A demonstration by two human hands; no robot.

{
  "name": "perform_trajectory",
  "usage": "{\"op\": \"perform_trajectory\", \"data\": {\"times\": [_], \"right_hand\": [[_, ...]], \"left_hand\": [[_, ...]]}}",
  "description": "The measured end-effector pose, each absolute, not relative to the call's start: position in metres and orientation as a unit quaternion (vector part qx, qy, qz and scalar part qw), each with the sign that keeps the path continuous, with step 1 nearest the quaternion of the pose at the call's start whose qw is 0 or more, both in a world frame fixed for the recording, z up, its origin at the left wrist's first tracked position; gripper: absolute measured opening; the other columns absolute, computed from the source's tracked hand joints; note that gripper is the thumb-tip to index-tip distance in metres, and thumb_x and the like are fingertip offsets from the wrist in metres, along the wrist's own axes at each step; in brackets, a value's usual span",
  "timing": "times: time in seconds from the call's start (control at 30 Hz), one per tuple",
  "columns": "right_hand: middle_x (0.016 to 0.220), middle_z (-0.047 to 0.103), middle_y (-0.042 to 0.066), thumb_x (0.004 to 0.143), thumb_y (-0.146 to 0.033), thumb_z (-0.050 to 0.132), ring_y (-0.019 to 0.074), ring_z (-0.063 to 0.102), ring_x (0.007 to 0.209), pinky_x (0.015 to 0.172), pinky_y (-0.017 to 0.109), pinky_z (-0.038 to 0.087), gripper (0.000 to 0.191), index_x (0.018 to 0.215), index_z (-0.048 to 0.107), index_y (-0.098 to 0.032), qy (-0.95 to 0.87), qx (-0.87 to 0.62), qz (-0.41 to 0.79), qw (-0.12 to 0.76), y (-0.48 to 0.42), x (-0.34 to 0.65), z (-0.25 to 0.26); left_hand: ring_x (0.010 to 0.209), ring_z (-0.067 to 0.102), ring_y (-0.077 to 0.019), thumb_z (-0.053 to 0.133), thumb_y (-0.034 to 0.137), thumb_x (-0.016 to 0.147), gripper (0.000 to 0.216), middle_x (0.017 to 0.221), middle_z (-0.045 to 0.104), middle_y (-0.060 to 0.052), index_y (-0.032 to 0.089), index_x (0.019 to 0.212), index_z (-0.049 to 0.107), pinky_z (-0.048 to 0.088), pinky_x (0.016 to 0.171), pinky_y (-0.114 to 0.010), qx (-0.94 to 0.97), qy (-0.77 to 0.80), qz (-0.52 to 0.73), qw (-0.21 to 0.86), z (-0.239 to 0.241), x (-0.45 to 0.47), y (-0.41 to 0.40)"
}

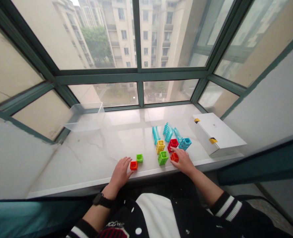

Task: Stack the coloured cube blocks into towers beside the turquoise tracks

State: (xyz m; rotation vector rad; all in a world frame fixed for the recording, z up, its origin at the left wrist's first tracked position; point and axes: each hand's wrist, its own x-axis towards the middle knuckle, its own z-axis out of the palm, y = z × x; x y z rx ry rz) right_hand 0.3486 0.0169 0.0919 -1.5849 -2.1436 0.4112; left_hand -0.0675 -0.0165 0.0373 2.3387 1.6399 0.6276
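My left hand [121,172] rests on the sill at its front edge, thumb and fingers apart, right beside an orange block [133,165]. A sliver of something yellowish shows behind its fingers, mostly hidden. Just behind the orange block stands a small green block [139,158]. My right hand [183,161] has its fingers around a red-orange block [174,157]. Its index finger reaches toward a red block [173,144] behind. To the left of this hand are a taller green block [163,158] and a yellow block [160,146]. A blue block [185,143] stands behind the hand.
Several clear-blue curved track pieces [168,132] lie behind the blocks. A white box [218,132] with yellow-and-black tabs sits at the right. At the back left is a transparent plastic bin [85,117]. Green-framed windows border the white marble-patterned sill [92,155].
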Motion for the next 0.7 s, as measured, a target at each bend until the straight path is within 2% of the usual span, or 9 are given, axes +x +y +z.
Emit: {"op": "perform_trajectory", "data": {"times": [0.17, 0.33, 0.53, 0.7], "right_hand": [[0.130, 0.070, 0.011, 0.090, -0.023, 0.058, 0.0312, 0.061, 0.123, 0.109, 0.051, 0.045, 0.054, 0.143, 0.054, -0.023, -0.745, -0.585, 0.105, 0.302, -0.011, 0.378, 0.103], [0.117, 0.073, 0.008, 0.092, -0.021, 0.054, 0.0295, 0.065, 0.113, 0.106, 0.051, 0.049, 0.042, 0.134, 0.059, -0.023, -0.710, -0.595, 0.052, 0.371, -0.031, 0.393, 0.110], [0.110, 0.074, 0.008, 0.096, -0.022, 0.052, 0.0292, 0.067, 0.109, 0.103, 0.051, 0.051, 0.034, 0.129, 0.062, -0.024, -0.709, -0.582, 0.042, 0.396, -0.034, 0.379, 0.117], [0.107, 0.074, 0.009, 0.097, -0.021, 0.051, 0.0295, 0.068, 0.107, 0.102, 0.052, 0.052, 0.031, 0.125, 0.064, -0.025, -0.717, -0.571, 0.050, 0.395, -0.034, 0.367, 0.120]], "left_hand": [[0.136, 0.056, -0.0328, 0.067, 0.017, 0.088, 0.053, 0.145, 0.062, -0.014, 0.022, 0.140, 0.060, 0.040, 0.121, -0.053, 0.803, 0.571, 0.138, 0.102, 0.041, -0.043, -0.016], [0.124, 0.059, -0.0290, 0.057, 0.007, 0.091, 0.046, 0.129, 0.069, -0.012, 0.024, 0.133, 0.066, 0.042, 0.114, -0.048, 0.823, 0.553, 0.097, 0.092, 0.046, -0.041, -0.010], [0.111, 0.060, -0.0279, 0.052, 0.007, 0.094, 0.051, 0.117, 0.069, -0.011, 0.024, 0.141, 0.061, 0.044, 0.106, -0.044, 0.835, 0.540, 0.071, 0.076, 0.043, -0.042, -0.006], [0.106, 0.062, -0.0268, 0.048, 0.005, 0.093, 0.054, 0.114, 0.066, -0.010, 0.029, 0.138, 0.064, 0.045, 0.102, -0.042, 0.833, 0.541, 0.050, 0.099, 0.048, -0.040, -0.002]]}}
